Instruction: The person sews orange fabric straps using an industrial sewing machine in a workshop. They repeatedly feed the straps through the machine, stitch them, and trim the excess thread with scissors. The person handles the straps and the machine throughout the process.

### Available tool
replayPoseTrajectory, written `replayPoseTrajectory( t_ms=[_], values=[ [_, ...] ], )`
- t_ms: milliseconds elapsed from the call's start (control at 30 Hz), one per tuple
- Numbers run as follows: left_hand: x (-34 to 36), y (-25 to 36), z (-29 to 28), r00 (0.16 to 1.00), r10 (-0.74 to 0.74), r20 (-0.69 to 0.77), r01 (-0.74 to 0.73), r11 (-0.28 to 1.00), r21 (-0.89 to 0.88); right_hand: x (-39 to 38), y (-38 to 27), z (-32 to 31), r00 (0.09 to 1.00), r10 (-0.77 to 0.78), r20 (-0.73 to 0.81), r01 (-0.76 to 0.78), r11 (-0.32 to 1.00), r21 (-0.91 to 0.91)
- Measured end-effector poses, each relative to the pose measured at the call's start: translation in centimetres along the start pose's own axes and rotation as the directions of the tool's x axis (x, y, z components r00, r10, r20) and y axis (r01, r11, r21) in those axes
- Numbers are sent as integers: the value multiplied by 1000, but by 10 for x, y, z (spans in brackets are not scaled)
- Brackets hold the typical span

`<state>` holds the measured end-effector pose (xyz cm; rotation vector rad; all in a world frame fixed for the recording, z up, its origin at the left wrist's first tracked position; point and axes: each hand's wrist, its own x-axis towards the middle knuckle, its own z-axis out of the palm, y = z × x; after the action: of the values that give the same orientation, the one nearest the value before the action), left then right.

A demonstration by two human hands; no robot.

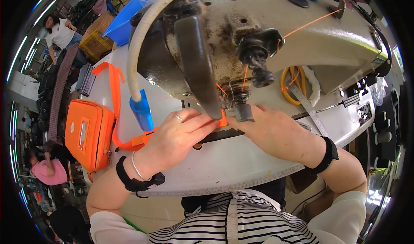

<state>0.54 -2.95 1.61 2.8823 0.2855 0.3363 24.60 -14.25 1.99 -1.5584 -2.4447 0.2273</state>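
Observation:
An orange webbing strap (222, 120) lies under the needle area of a worn industrial sewing machine (297, 41). My left hand (179, 134) holds the strap, thumb and fingers pressed together close to the presser foot. Across from it, my right hand (274, 132) pinches at the strap's other side; its fingertips are partly hidden behind the machine's grey metal part (244, 113). The strap runs back leftward beneath my left hand to an orange zippered bag (88, 134) with a white cross. Orange thread (312, 22) comes down through the tension parts to the needle.
A blue nozzle (141, 112) on a pale hose hangs left of the machine head. On the right lie a metal ruler (307, 107) and a yellow ring (283, 83). The white table's curved front edge (241, 184) is near my body. Two people are at far left.

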Motion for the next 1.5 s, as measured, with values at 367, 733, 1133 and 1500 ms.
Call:
replayPoseTrajectory(
  t_ms=[367, 733, 1133, 1500],
  values=[
    [-1, -1, 1, 1000, -23, 14, 23, 1000, -1, 1, 0, -2, 1000, -3, -30, 5, 999, 45],
    [-2, 0, 1, 999, -39, -3, 39, 999, -33, 1, -2, -4, 1000, 6, 14, -6, 998, 55],
    [1, -16, 1, 1000, -24, -8, 24, 999, -31, 14, 0, -3, 999, -40, 13, 41, 998, -45],
    [3, -25, 5, 997, -16, -70, 8, 993, -120, 18, 1, -1, 999, -13, 40, 15, 999, -34]
  ],
)
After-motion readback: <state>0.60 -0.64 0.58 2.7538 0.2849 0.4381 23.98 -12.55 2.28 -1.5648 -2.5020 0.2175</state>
